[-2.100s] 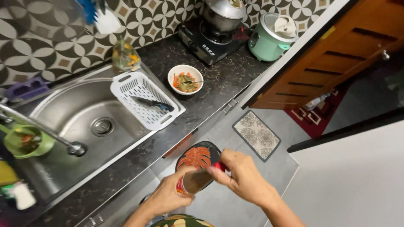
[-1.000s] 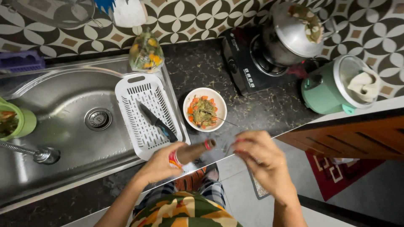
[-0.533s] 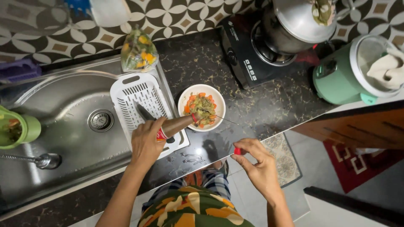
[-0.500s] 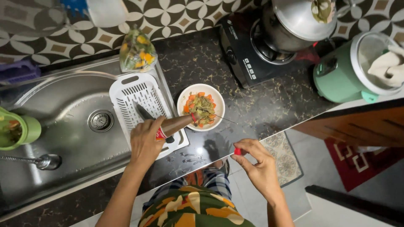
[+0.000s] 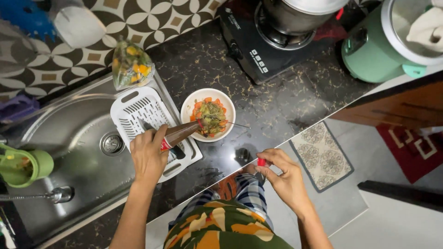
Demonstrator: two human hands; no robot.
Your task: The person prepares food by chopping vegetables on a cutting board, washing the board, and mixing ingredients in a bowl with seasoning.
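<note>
Green cup sits at the far left, by the edge of the shiny metal sink, and a tap pokes out just below it. Next comes a white basket with holes in it, resting on the sink's right side, and a dark knife lies inside it. Above the basket, a clear bag of chopped vegetables leans near the patterned wall. The left hand is over the basket, and its fingers are wrapped tight around a brown sauce bottle. The bottle is tipped over sideways, with its mouth right over a white bowl. The bowl stands on the black counter, just beside the basket, and it is full of orange and green food. A thin stick rests on its rim and points to the right. Lower down, at the counter's front edge, the right hand pinches a small red cap between thumb and fingers. Behind, at the top, a black stove holds a metal pot. A green rice cooker stands at the far right with a cloth on top.
</note>
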